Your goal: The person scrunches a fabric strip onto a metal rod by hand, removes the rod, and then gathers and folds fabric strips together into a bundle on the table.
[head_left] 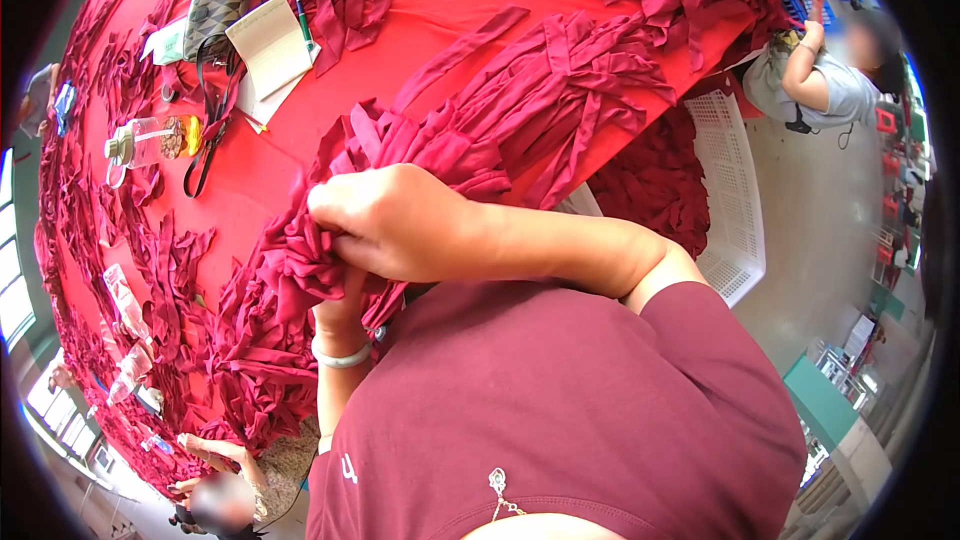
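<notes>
My right hand (385,220) is closed in a fist round a gathered bundle of dark red cloth strips (305,250). Just beneath it, my left hand (345,305) comes up into the same bundle, a pale bangle (341,356) round its wrist. Its fingers are hidden by the cloth and my right hand. Folded ends of strips bulge out above my right fist. Beyond them lies a long sheaf of strips (550,90), with a strip running across its far part.
Loose strips cover much of the red-covered table (420,15). On it lie an open notebook (270,45), a pen (303,20), a patterned pouch (217,5) and a clear bottle (145,142). A white perforated crate (735,200) stands beside the table. Other people work around the edges.
</notes>
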`<state>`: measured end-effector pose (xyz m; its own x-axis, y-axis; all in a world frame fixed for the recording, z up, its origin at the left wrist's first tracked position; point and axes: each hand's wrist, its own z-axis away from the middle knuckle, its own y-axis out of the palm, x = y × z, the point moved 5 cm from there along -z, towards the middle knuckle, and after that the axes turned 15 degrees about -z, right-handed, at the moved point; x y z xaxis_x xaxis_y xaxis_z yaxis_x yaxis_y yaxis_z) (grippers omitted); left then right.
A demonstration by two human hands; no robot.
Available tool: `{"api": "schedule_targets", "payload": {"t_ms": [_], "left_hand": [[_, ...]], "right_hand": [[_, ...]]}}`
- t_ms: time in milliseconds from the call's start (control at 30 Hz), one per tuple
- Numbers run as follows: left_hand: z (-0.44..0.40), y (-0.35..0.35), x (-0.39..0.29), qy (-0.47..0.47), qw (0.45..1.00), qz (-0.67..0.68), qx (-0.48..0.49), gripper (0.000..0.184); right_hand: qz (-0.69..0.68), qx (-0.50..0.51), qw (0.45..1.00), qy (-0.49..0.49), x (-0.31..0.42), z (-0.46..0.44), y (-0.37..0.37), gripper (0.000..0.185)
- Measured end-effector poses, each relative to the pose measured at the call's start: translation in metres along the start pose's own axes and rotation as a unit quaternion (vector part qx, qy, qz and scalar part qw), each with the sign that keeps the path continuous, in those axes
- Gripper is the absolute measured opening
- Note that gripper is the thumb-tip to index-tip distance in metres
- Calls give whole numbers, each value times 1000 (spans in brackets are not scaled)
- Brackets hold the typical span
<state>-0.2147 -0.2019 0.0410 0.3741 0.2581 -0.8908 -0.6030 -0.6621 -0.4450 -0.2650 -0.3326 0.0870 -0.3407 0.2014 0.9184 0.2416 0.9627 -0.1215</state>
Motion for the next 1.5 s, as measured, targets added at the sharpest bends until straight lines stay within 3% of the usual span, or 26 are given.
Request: {"api": "schedule_targets", "payload": {"t_ms": [33, 67, 133, 200, 267, 300, 367, 433, 533, 600, 667, 800, 967, 1267, 1333, 1433, 1500], "left_hand": [[15, -2, 26, 0, 999, -48, 14, 30], [5, 3, 11, -1, 995, -96, 26, 24], [-5, 12, 1, -28, 998, 9, 57, 9], [2, 10, 4, -29, 998, 51, 18, 10], [9, 8, 9, -49, 997, 60, 7, 15], [11, 7, 10, -59, 995, 75, 6, 17], [13, 7, 12, -64, 995, 78, 11, 17], [15, 8, 13, -88, 993, 78, 21, 17], [14, 11, 14, -117, 989, 81, 33, 17], [14, 11, 17, -140, 986, 81, 33, 17], [11, 12, 18, -96, 993, 64, 35, 19], [10, 13, 26, -117, 990, 76, 36, 20], [5, 12, 29, -121, 988, 79, 45, 22], [13, 14, 33, -145, 986, 66, 41, 24], [12, 15, 32, -130, 990, 52, 36, 23], [10, 15, 28, -103, 993, 41, 32, 20], [7, 17, 22, -65, 996, 52, 33, 21]], "right_hand": [[-87, 31, 995, 22, -5, 0, -8, 16], [-124, 41, 988, 83, -11, -1, -23, 12], [-109, -94, 989, 34, -41, -1, -68, 7], [-78, -243, 962, 101, -124, 14, -125, 13], [186, -342, 915, 104, -189, 39, -188, 16], [243, -364, 881, 181, -223, 54, -215, 20], [399, -329, 804, 293, -247, 61, -243, 35], [555, -232, 734, 314, -264, 62, -247, 32], [461, -184, 800, 338, -283, 59, -255, 31], [348, -227, 890, 190, -285, 56, -276, 21], [230, -239, 923, 195, -268, 65, -295, 21], [155, -197, 939, 237, -249, 92, -298, 15], [362, -169, 853, 335, -249, 114, -284, 35], [451, -219, 834, 230, -224, 121, -268, 22], [498, -222, 832, 98, -170, 96, -245, 18], [398, -187, 893, 95, -102, 65, -191, 14], [303, -119, 945, 20, -59, 47, -136, 9]]}}
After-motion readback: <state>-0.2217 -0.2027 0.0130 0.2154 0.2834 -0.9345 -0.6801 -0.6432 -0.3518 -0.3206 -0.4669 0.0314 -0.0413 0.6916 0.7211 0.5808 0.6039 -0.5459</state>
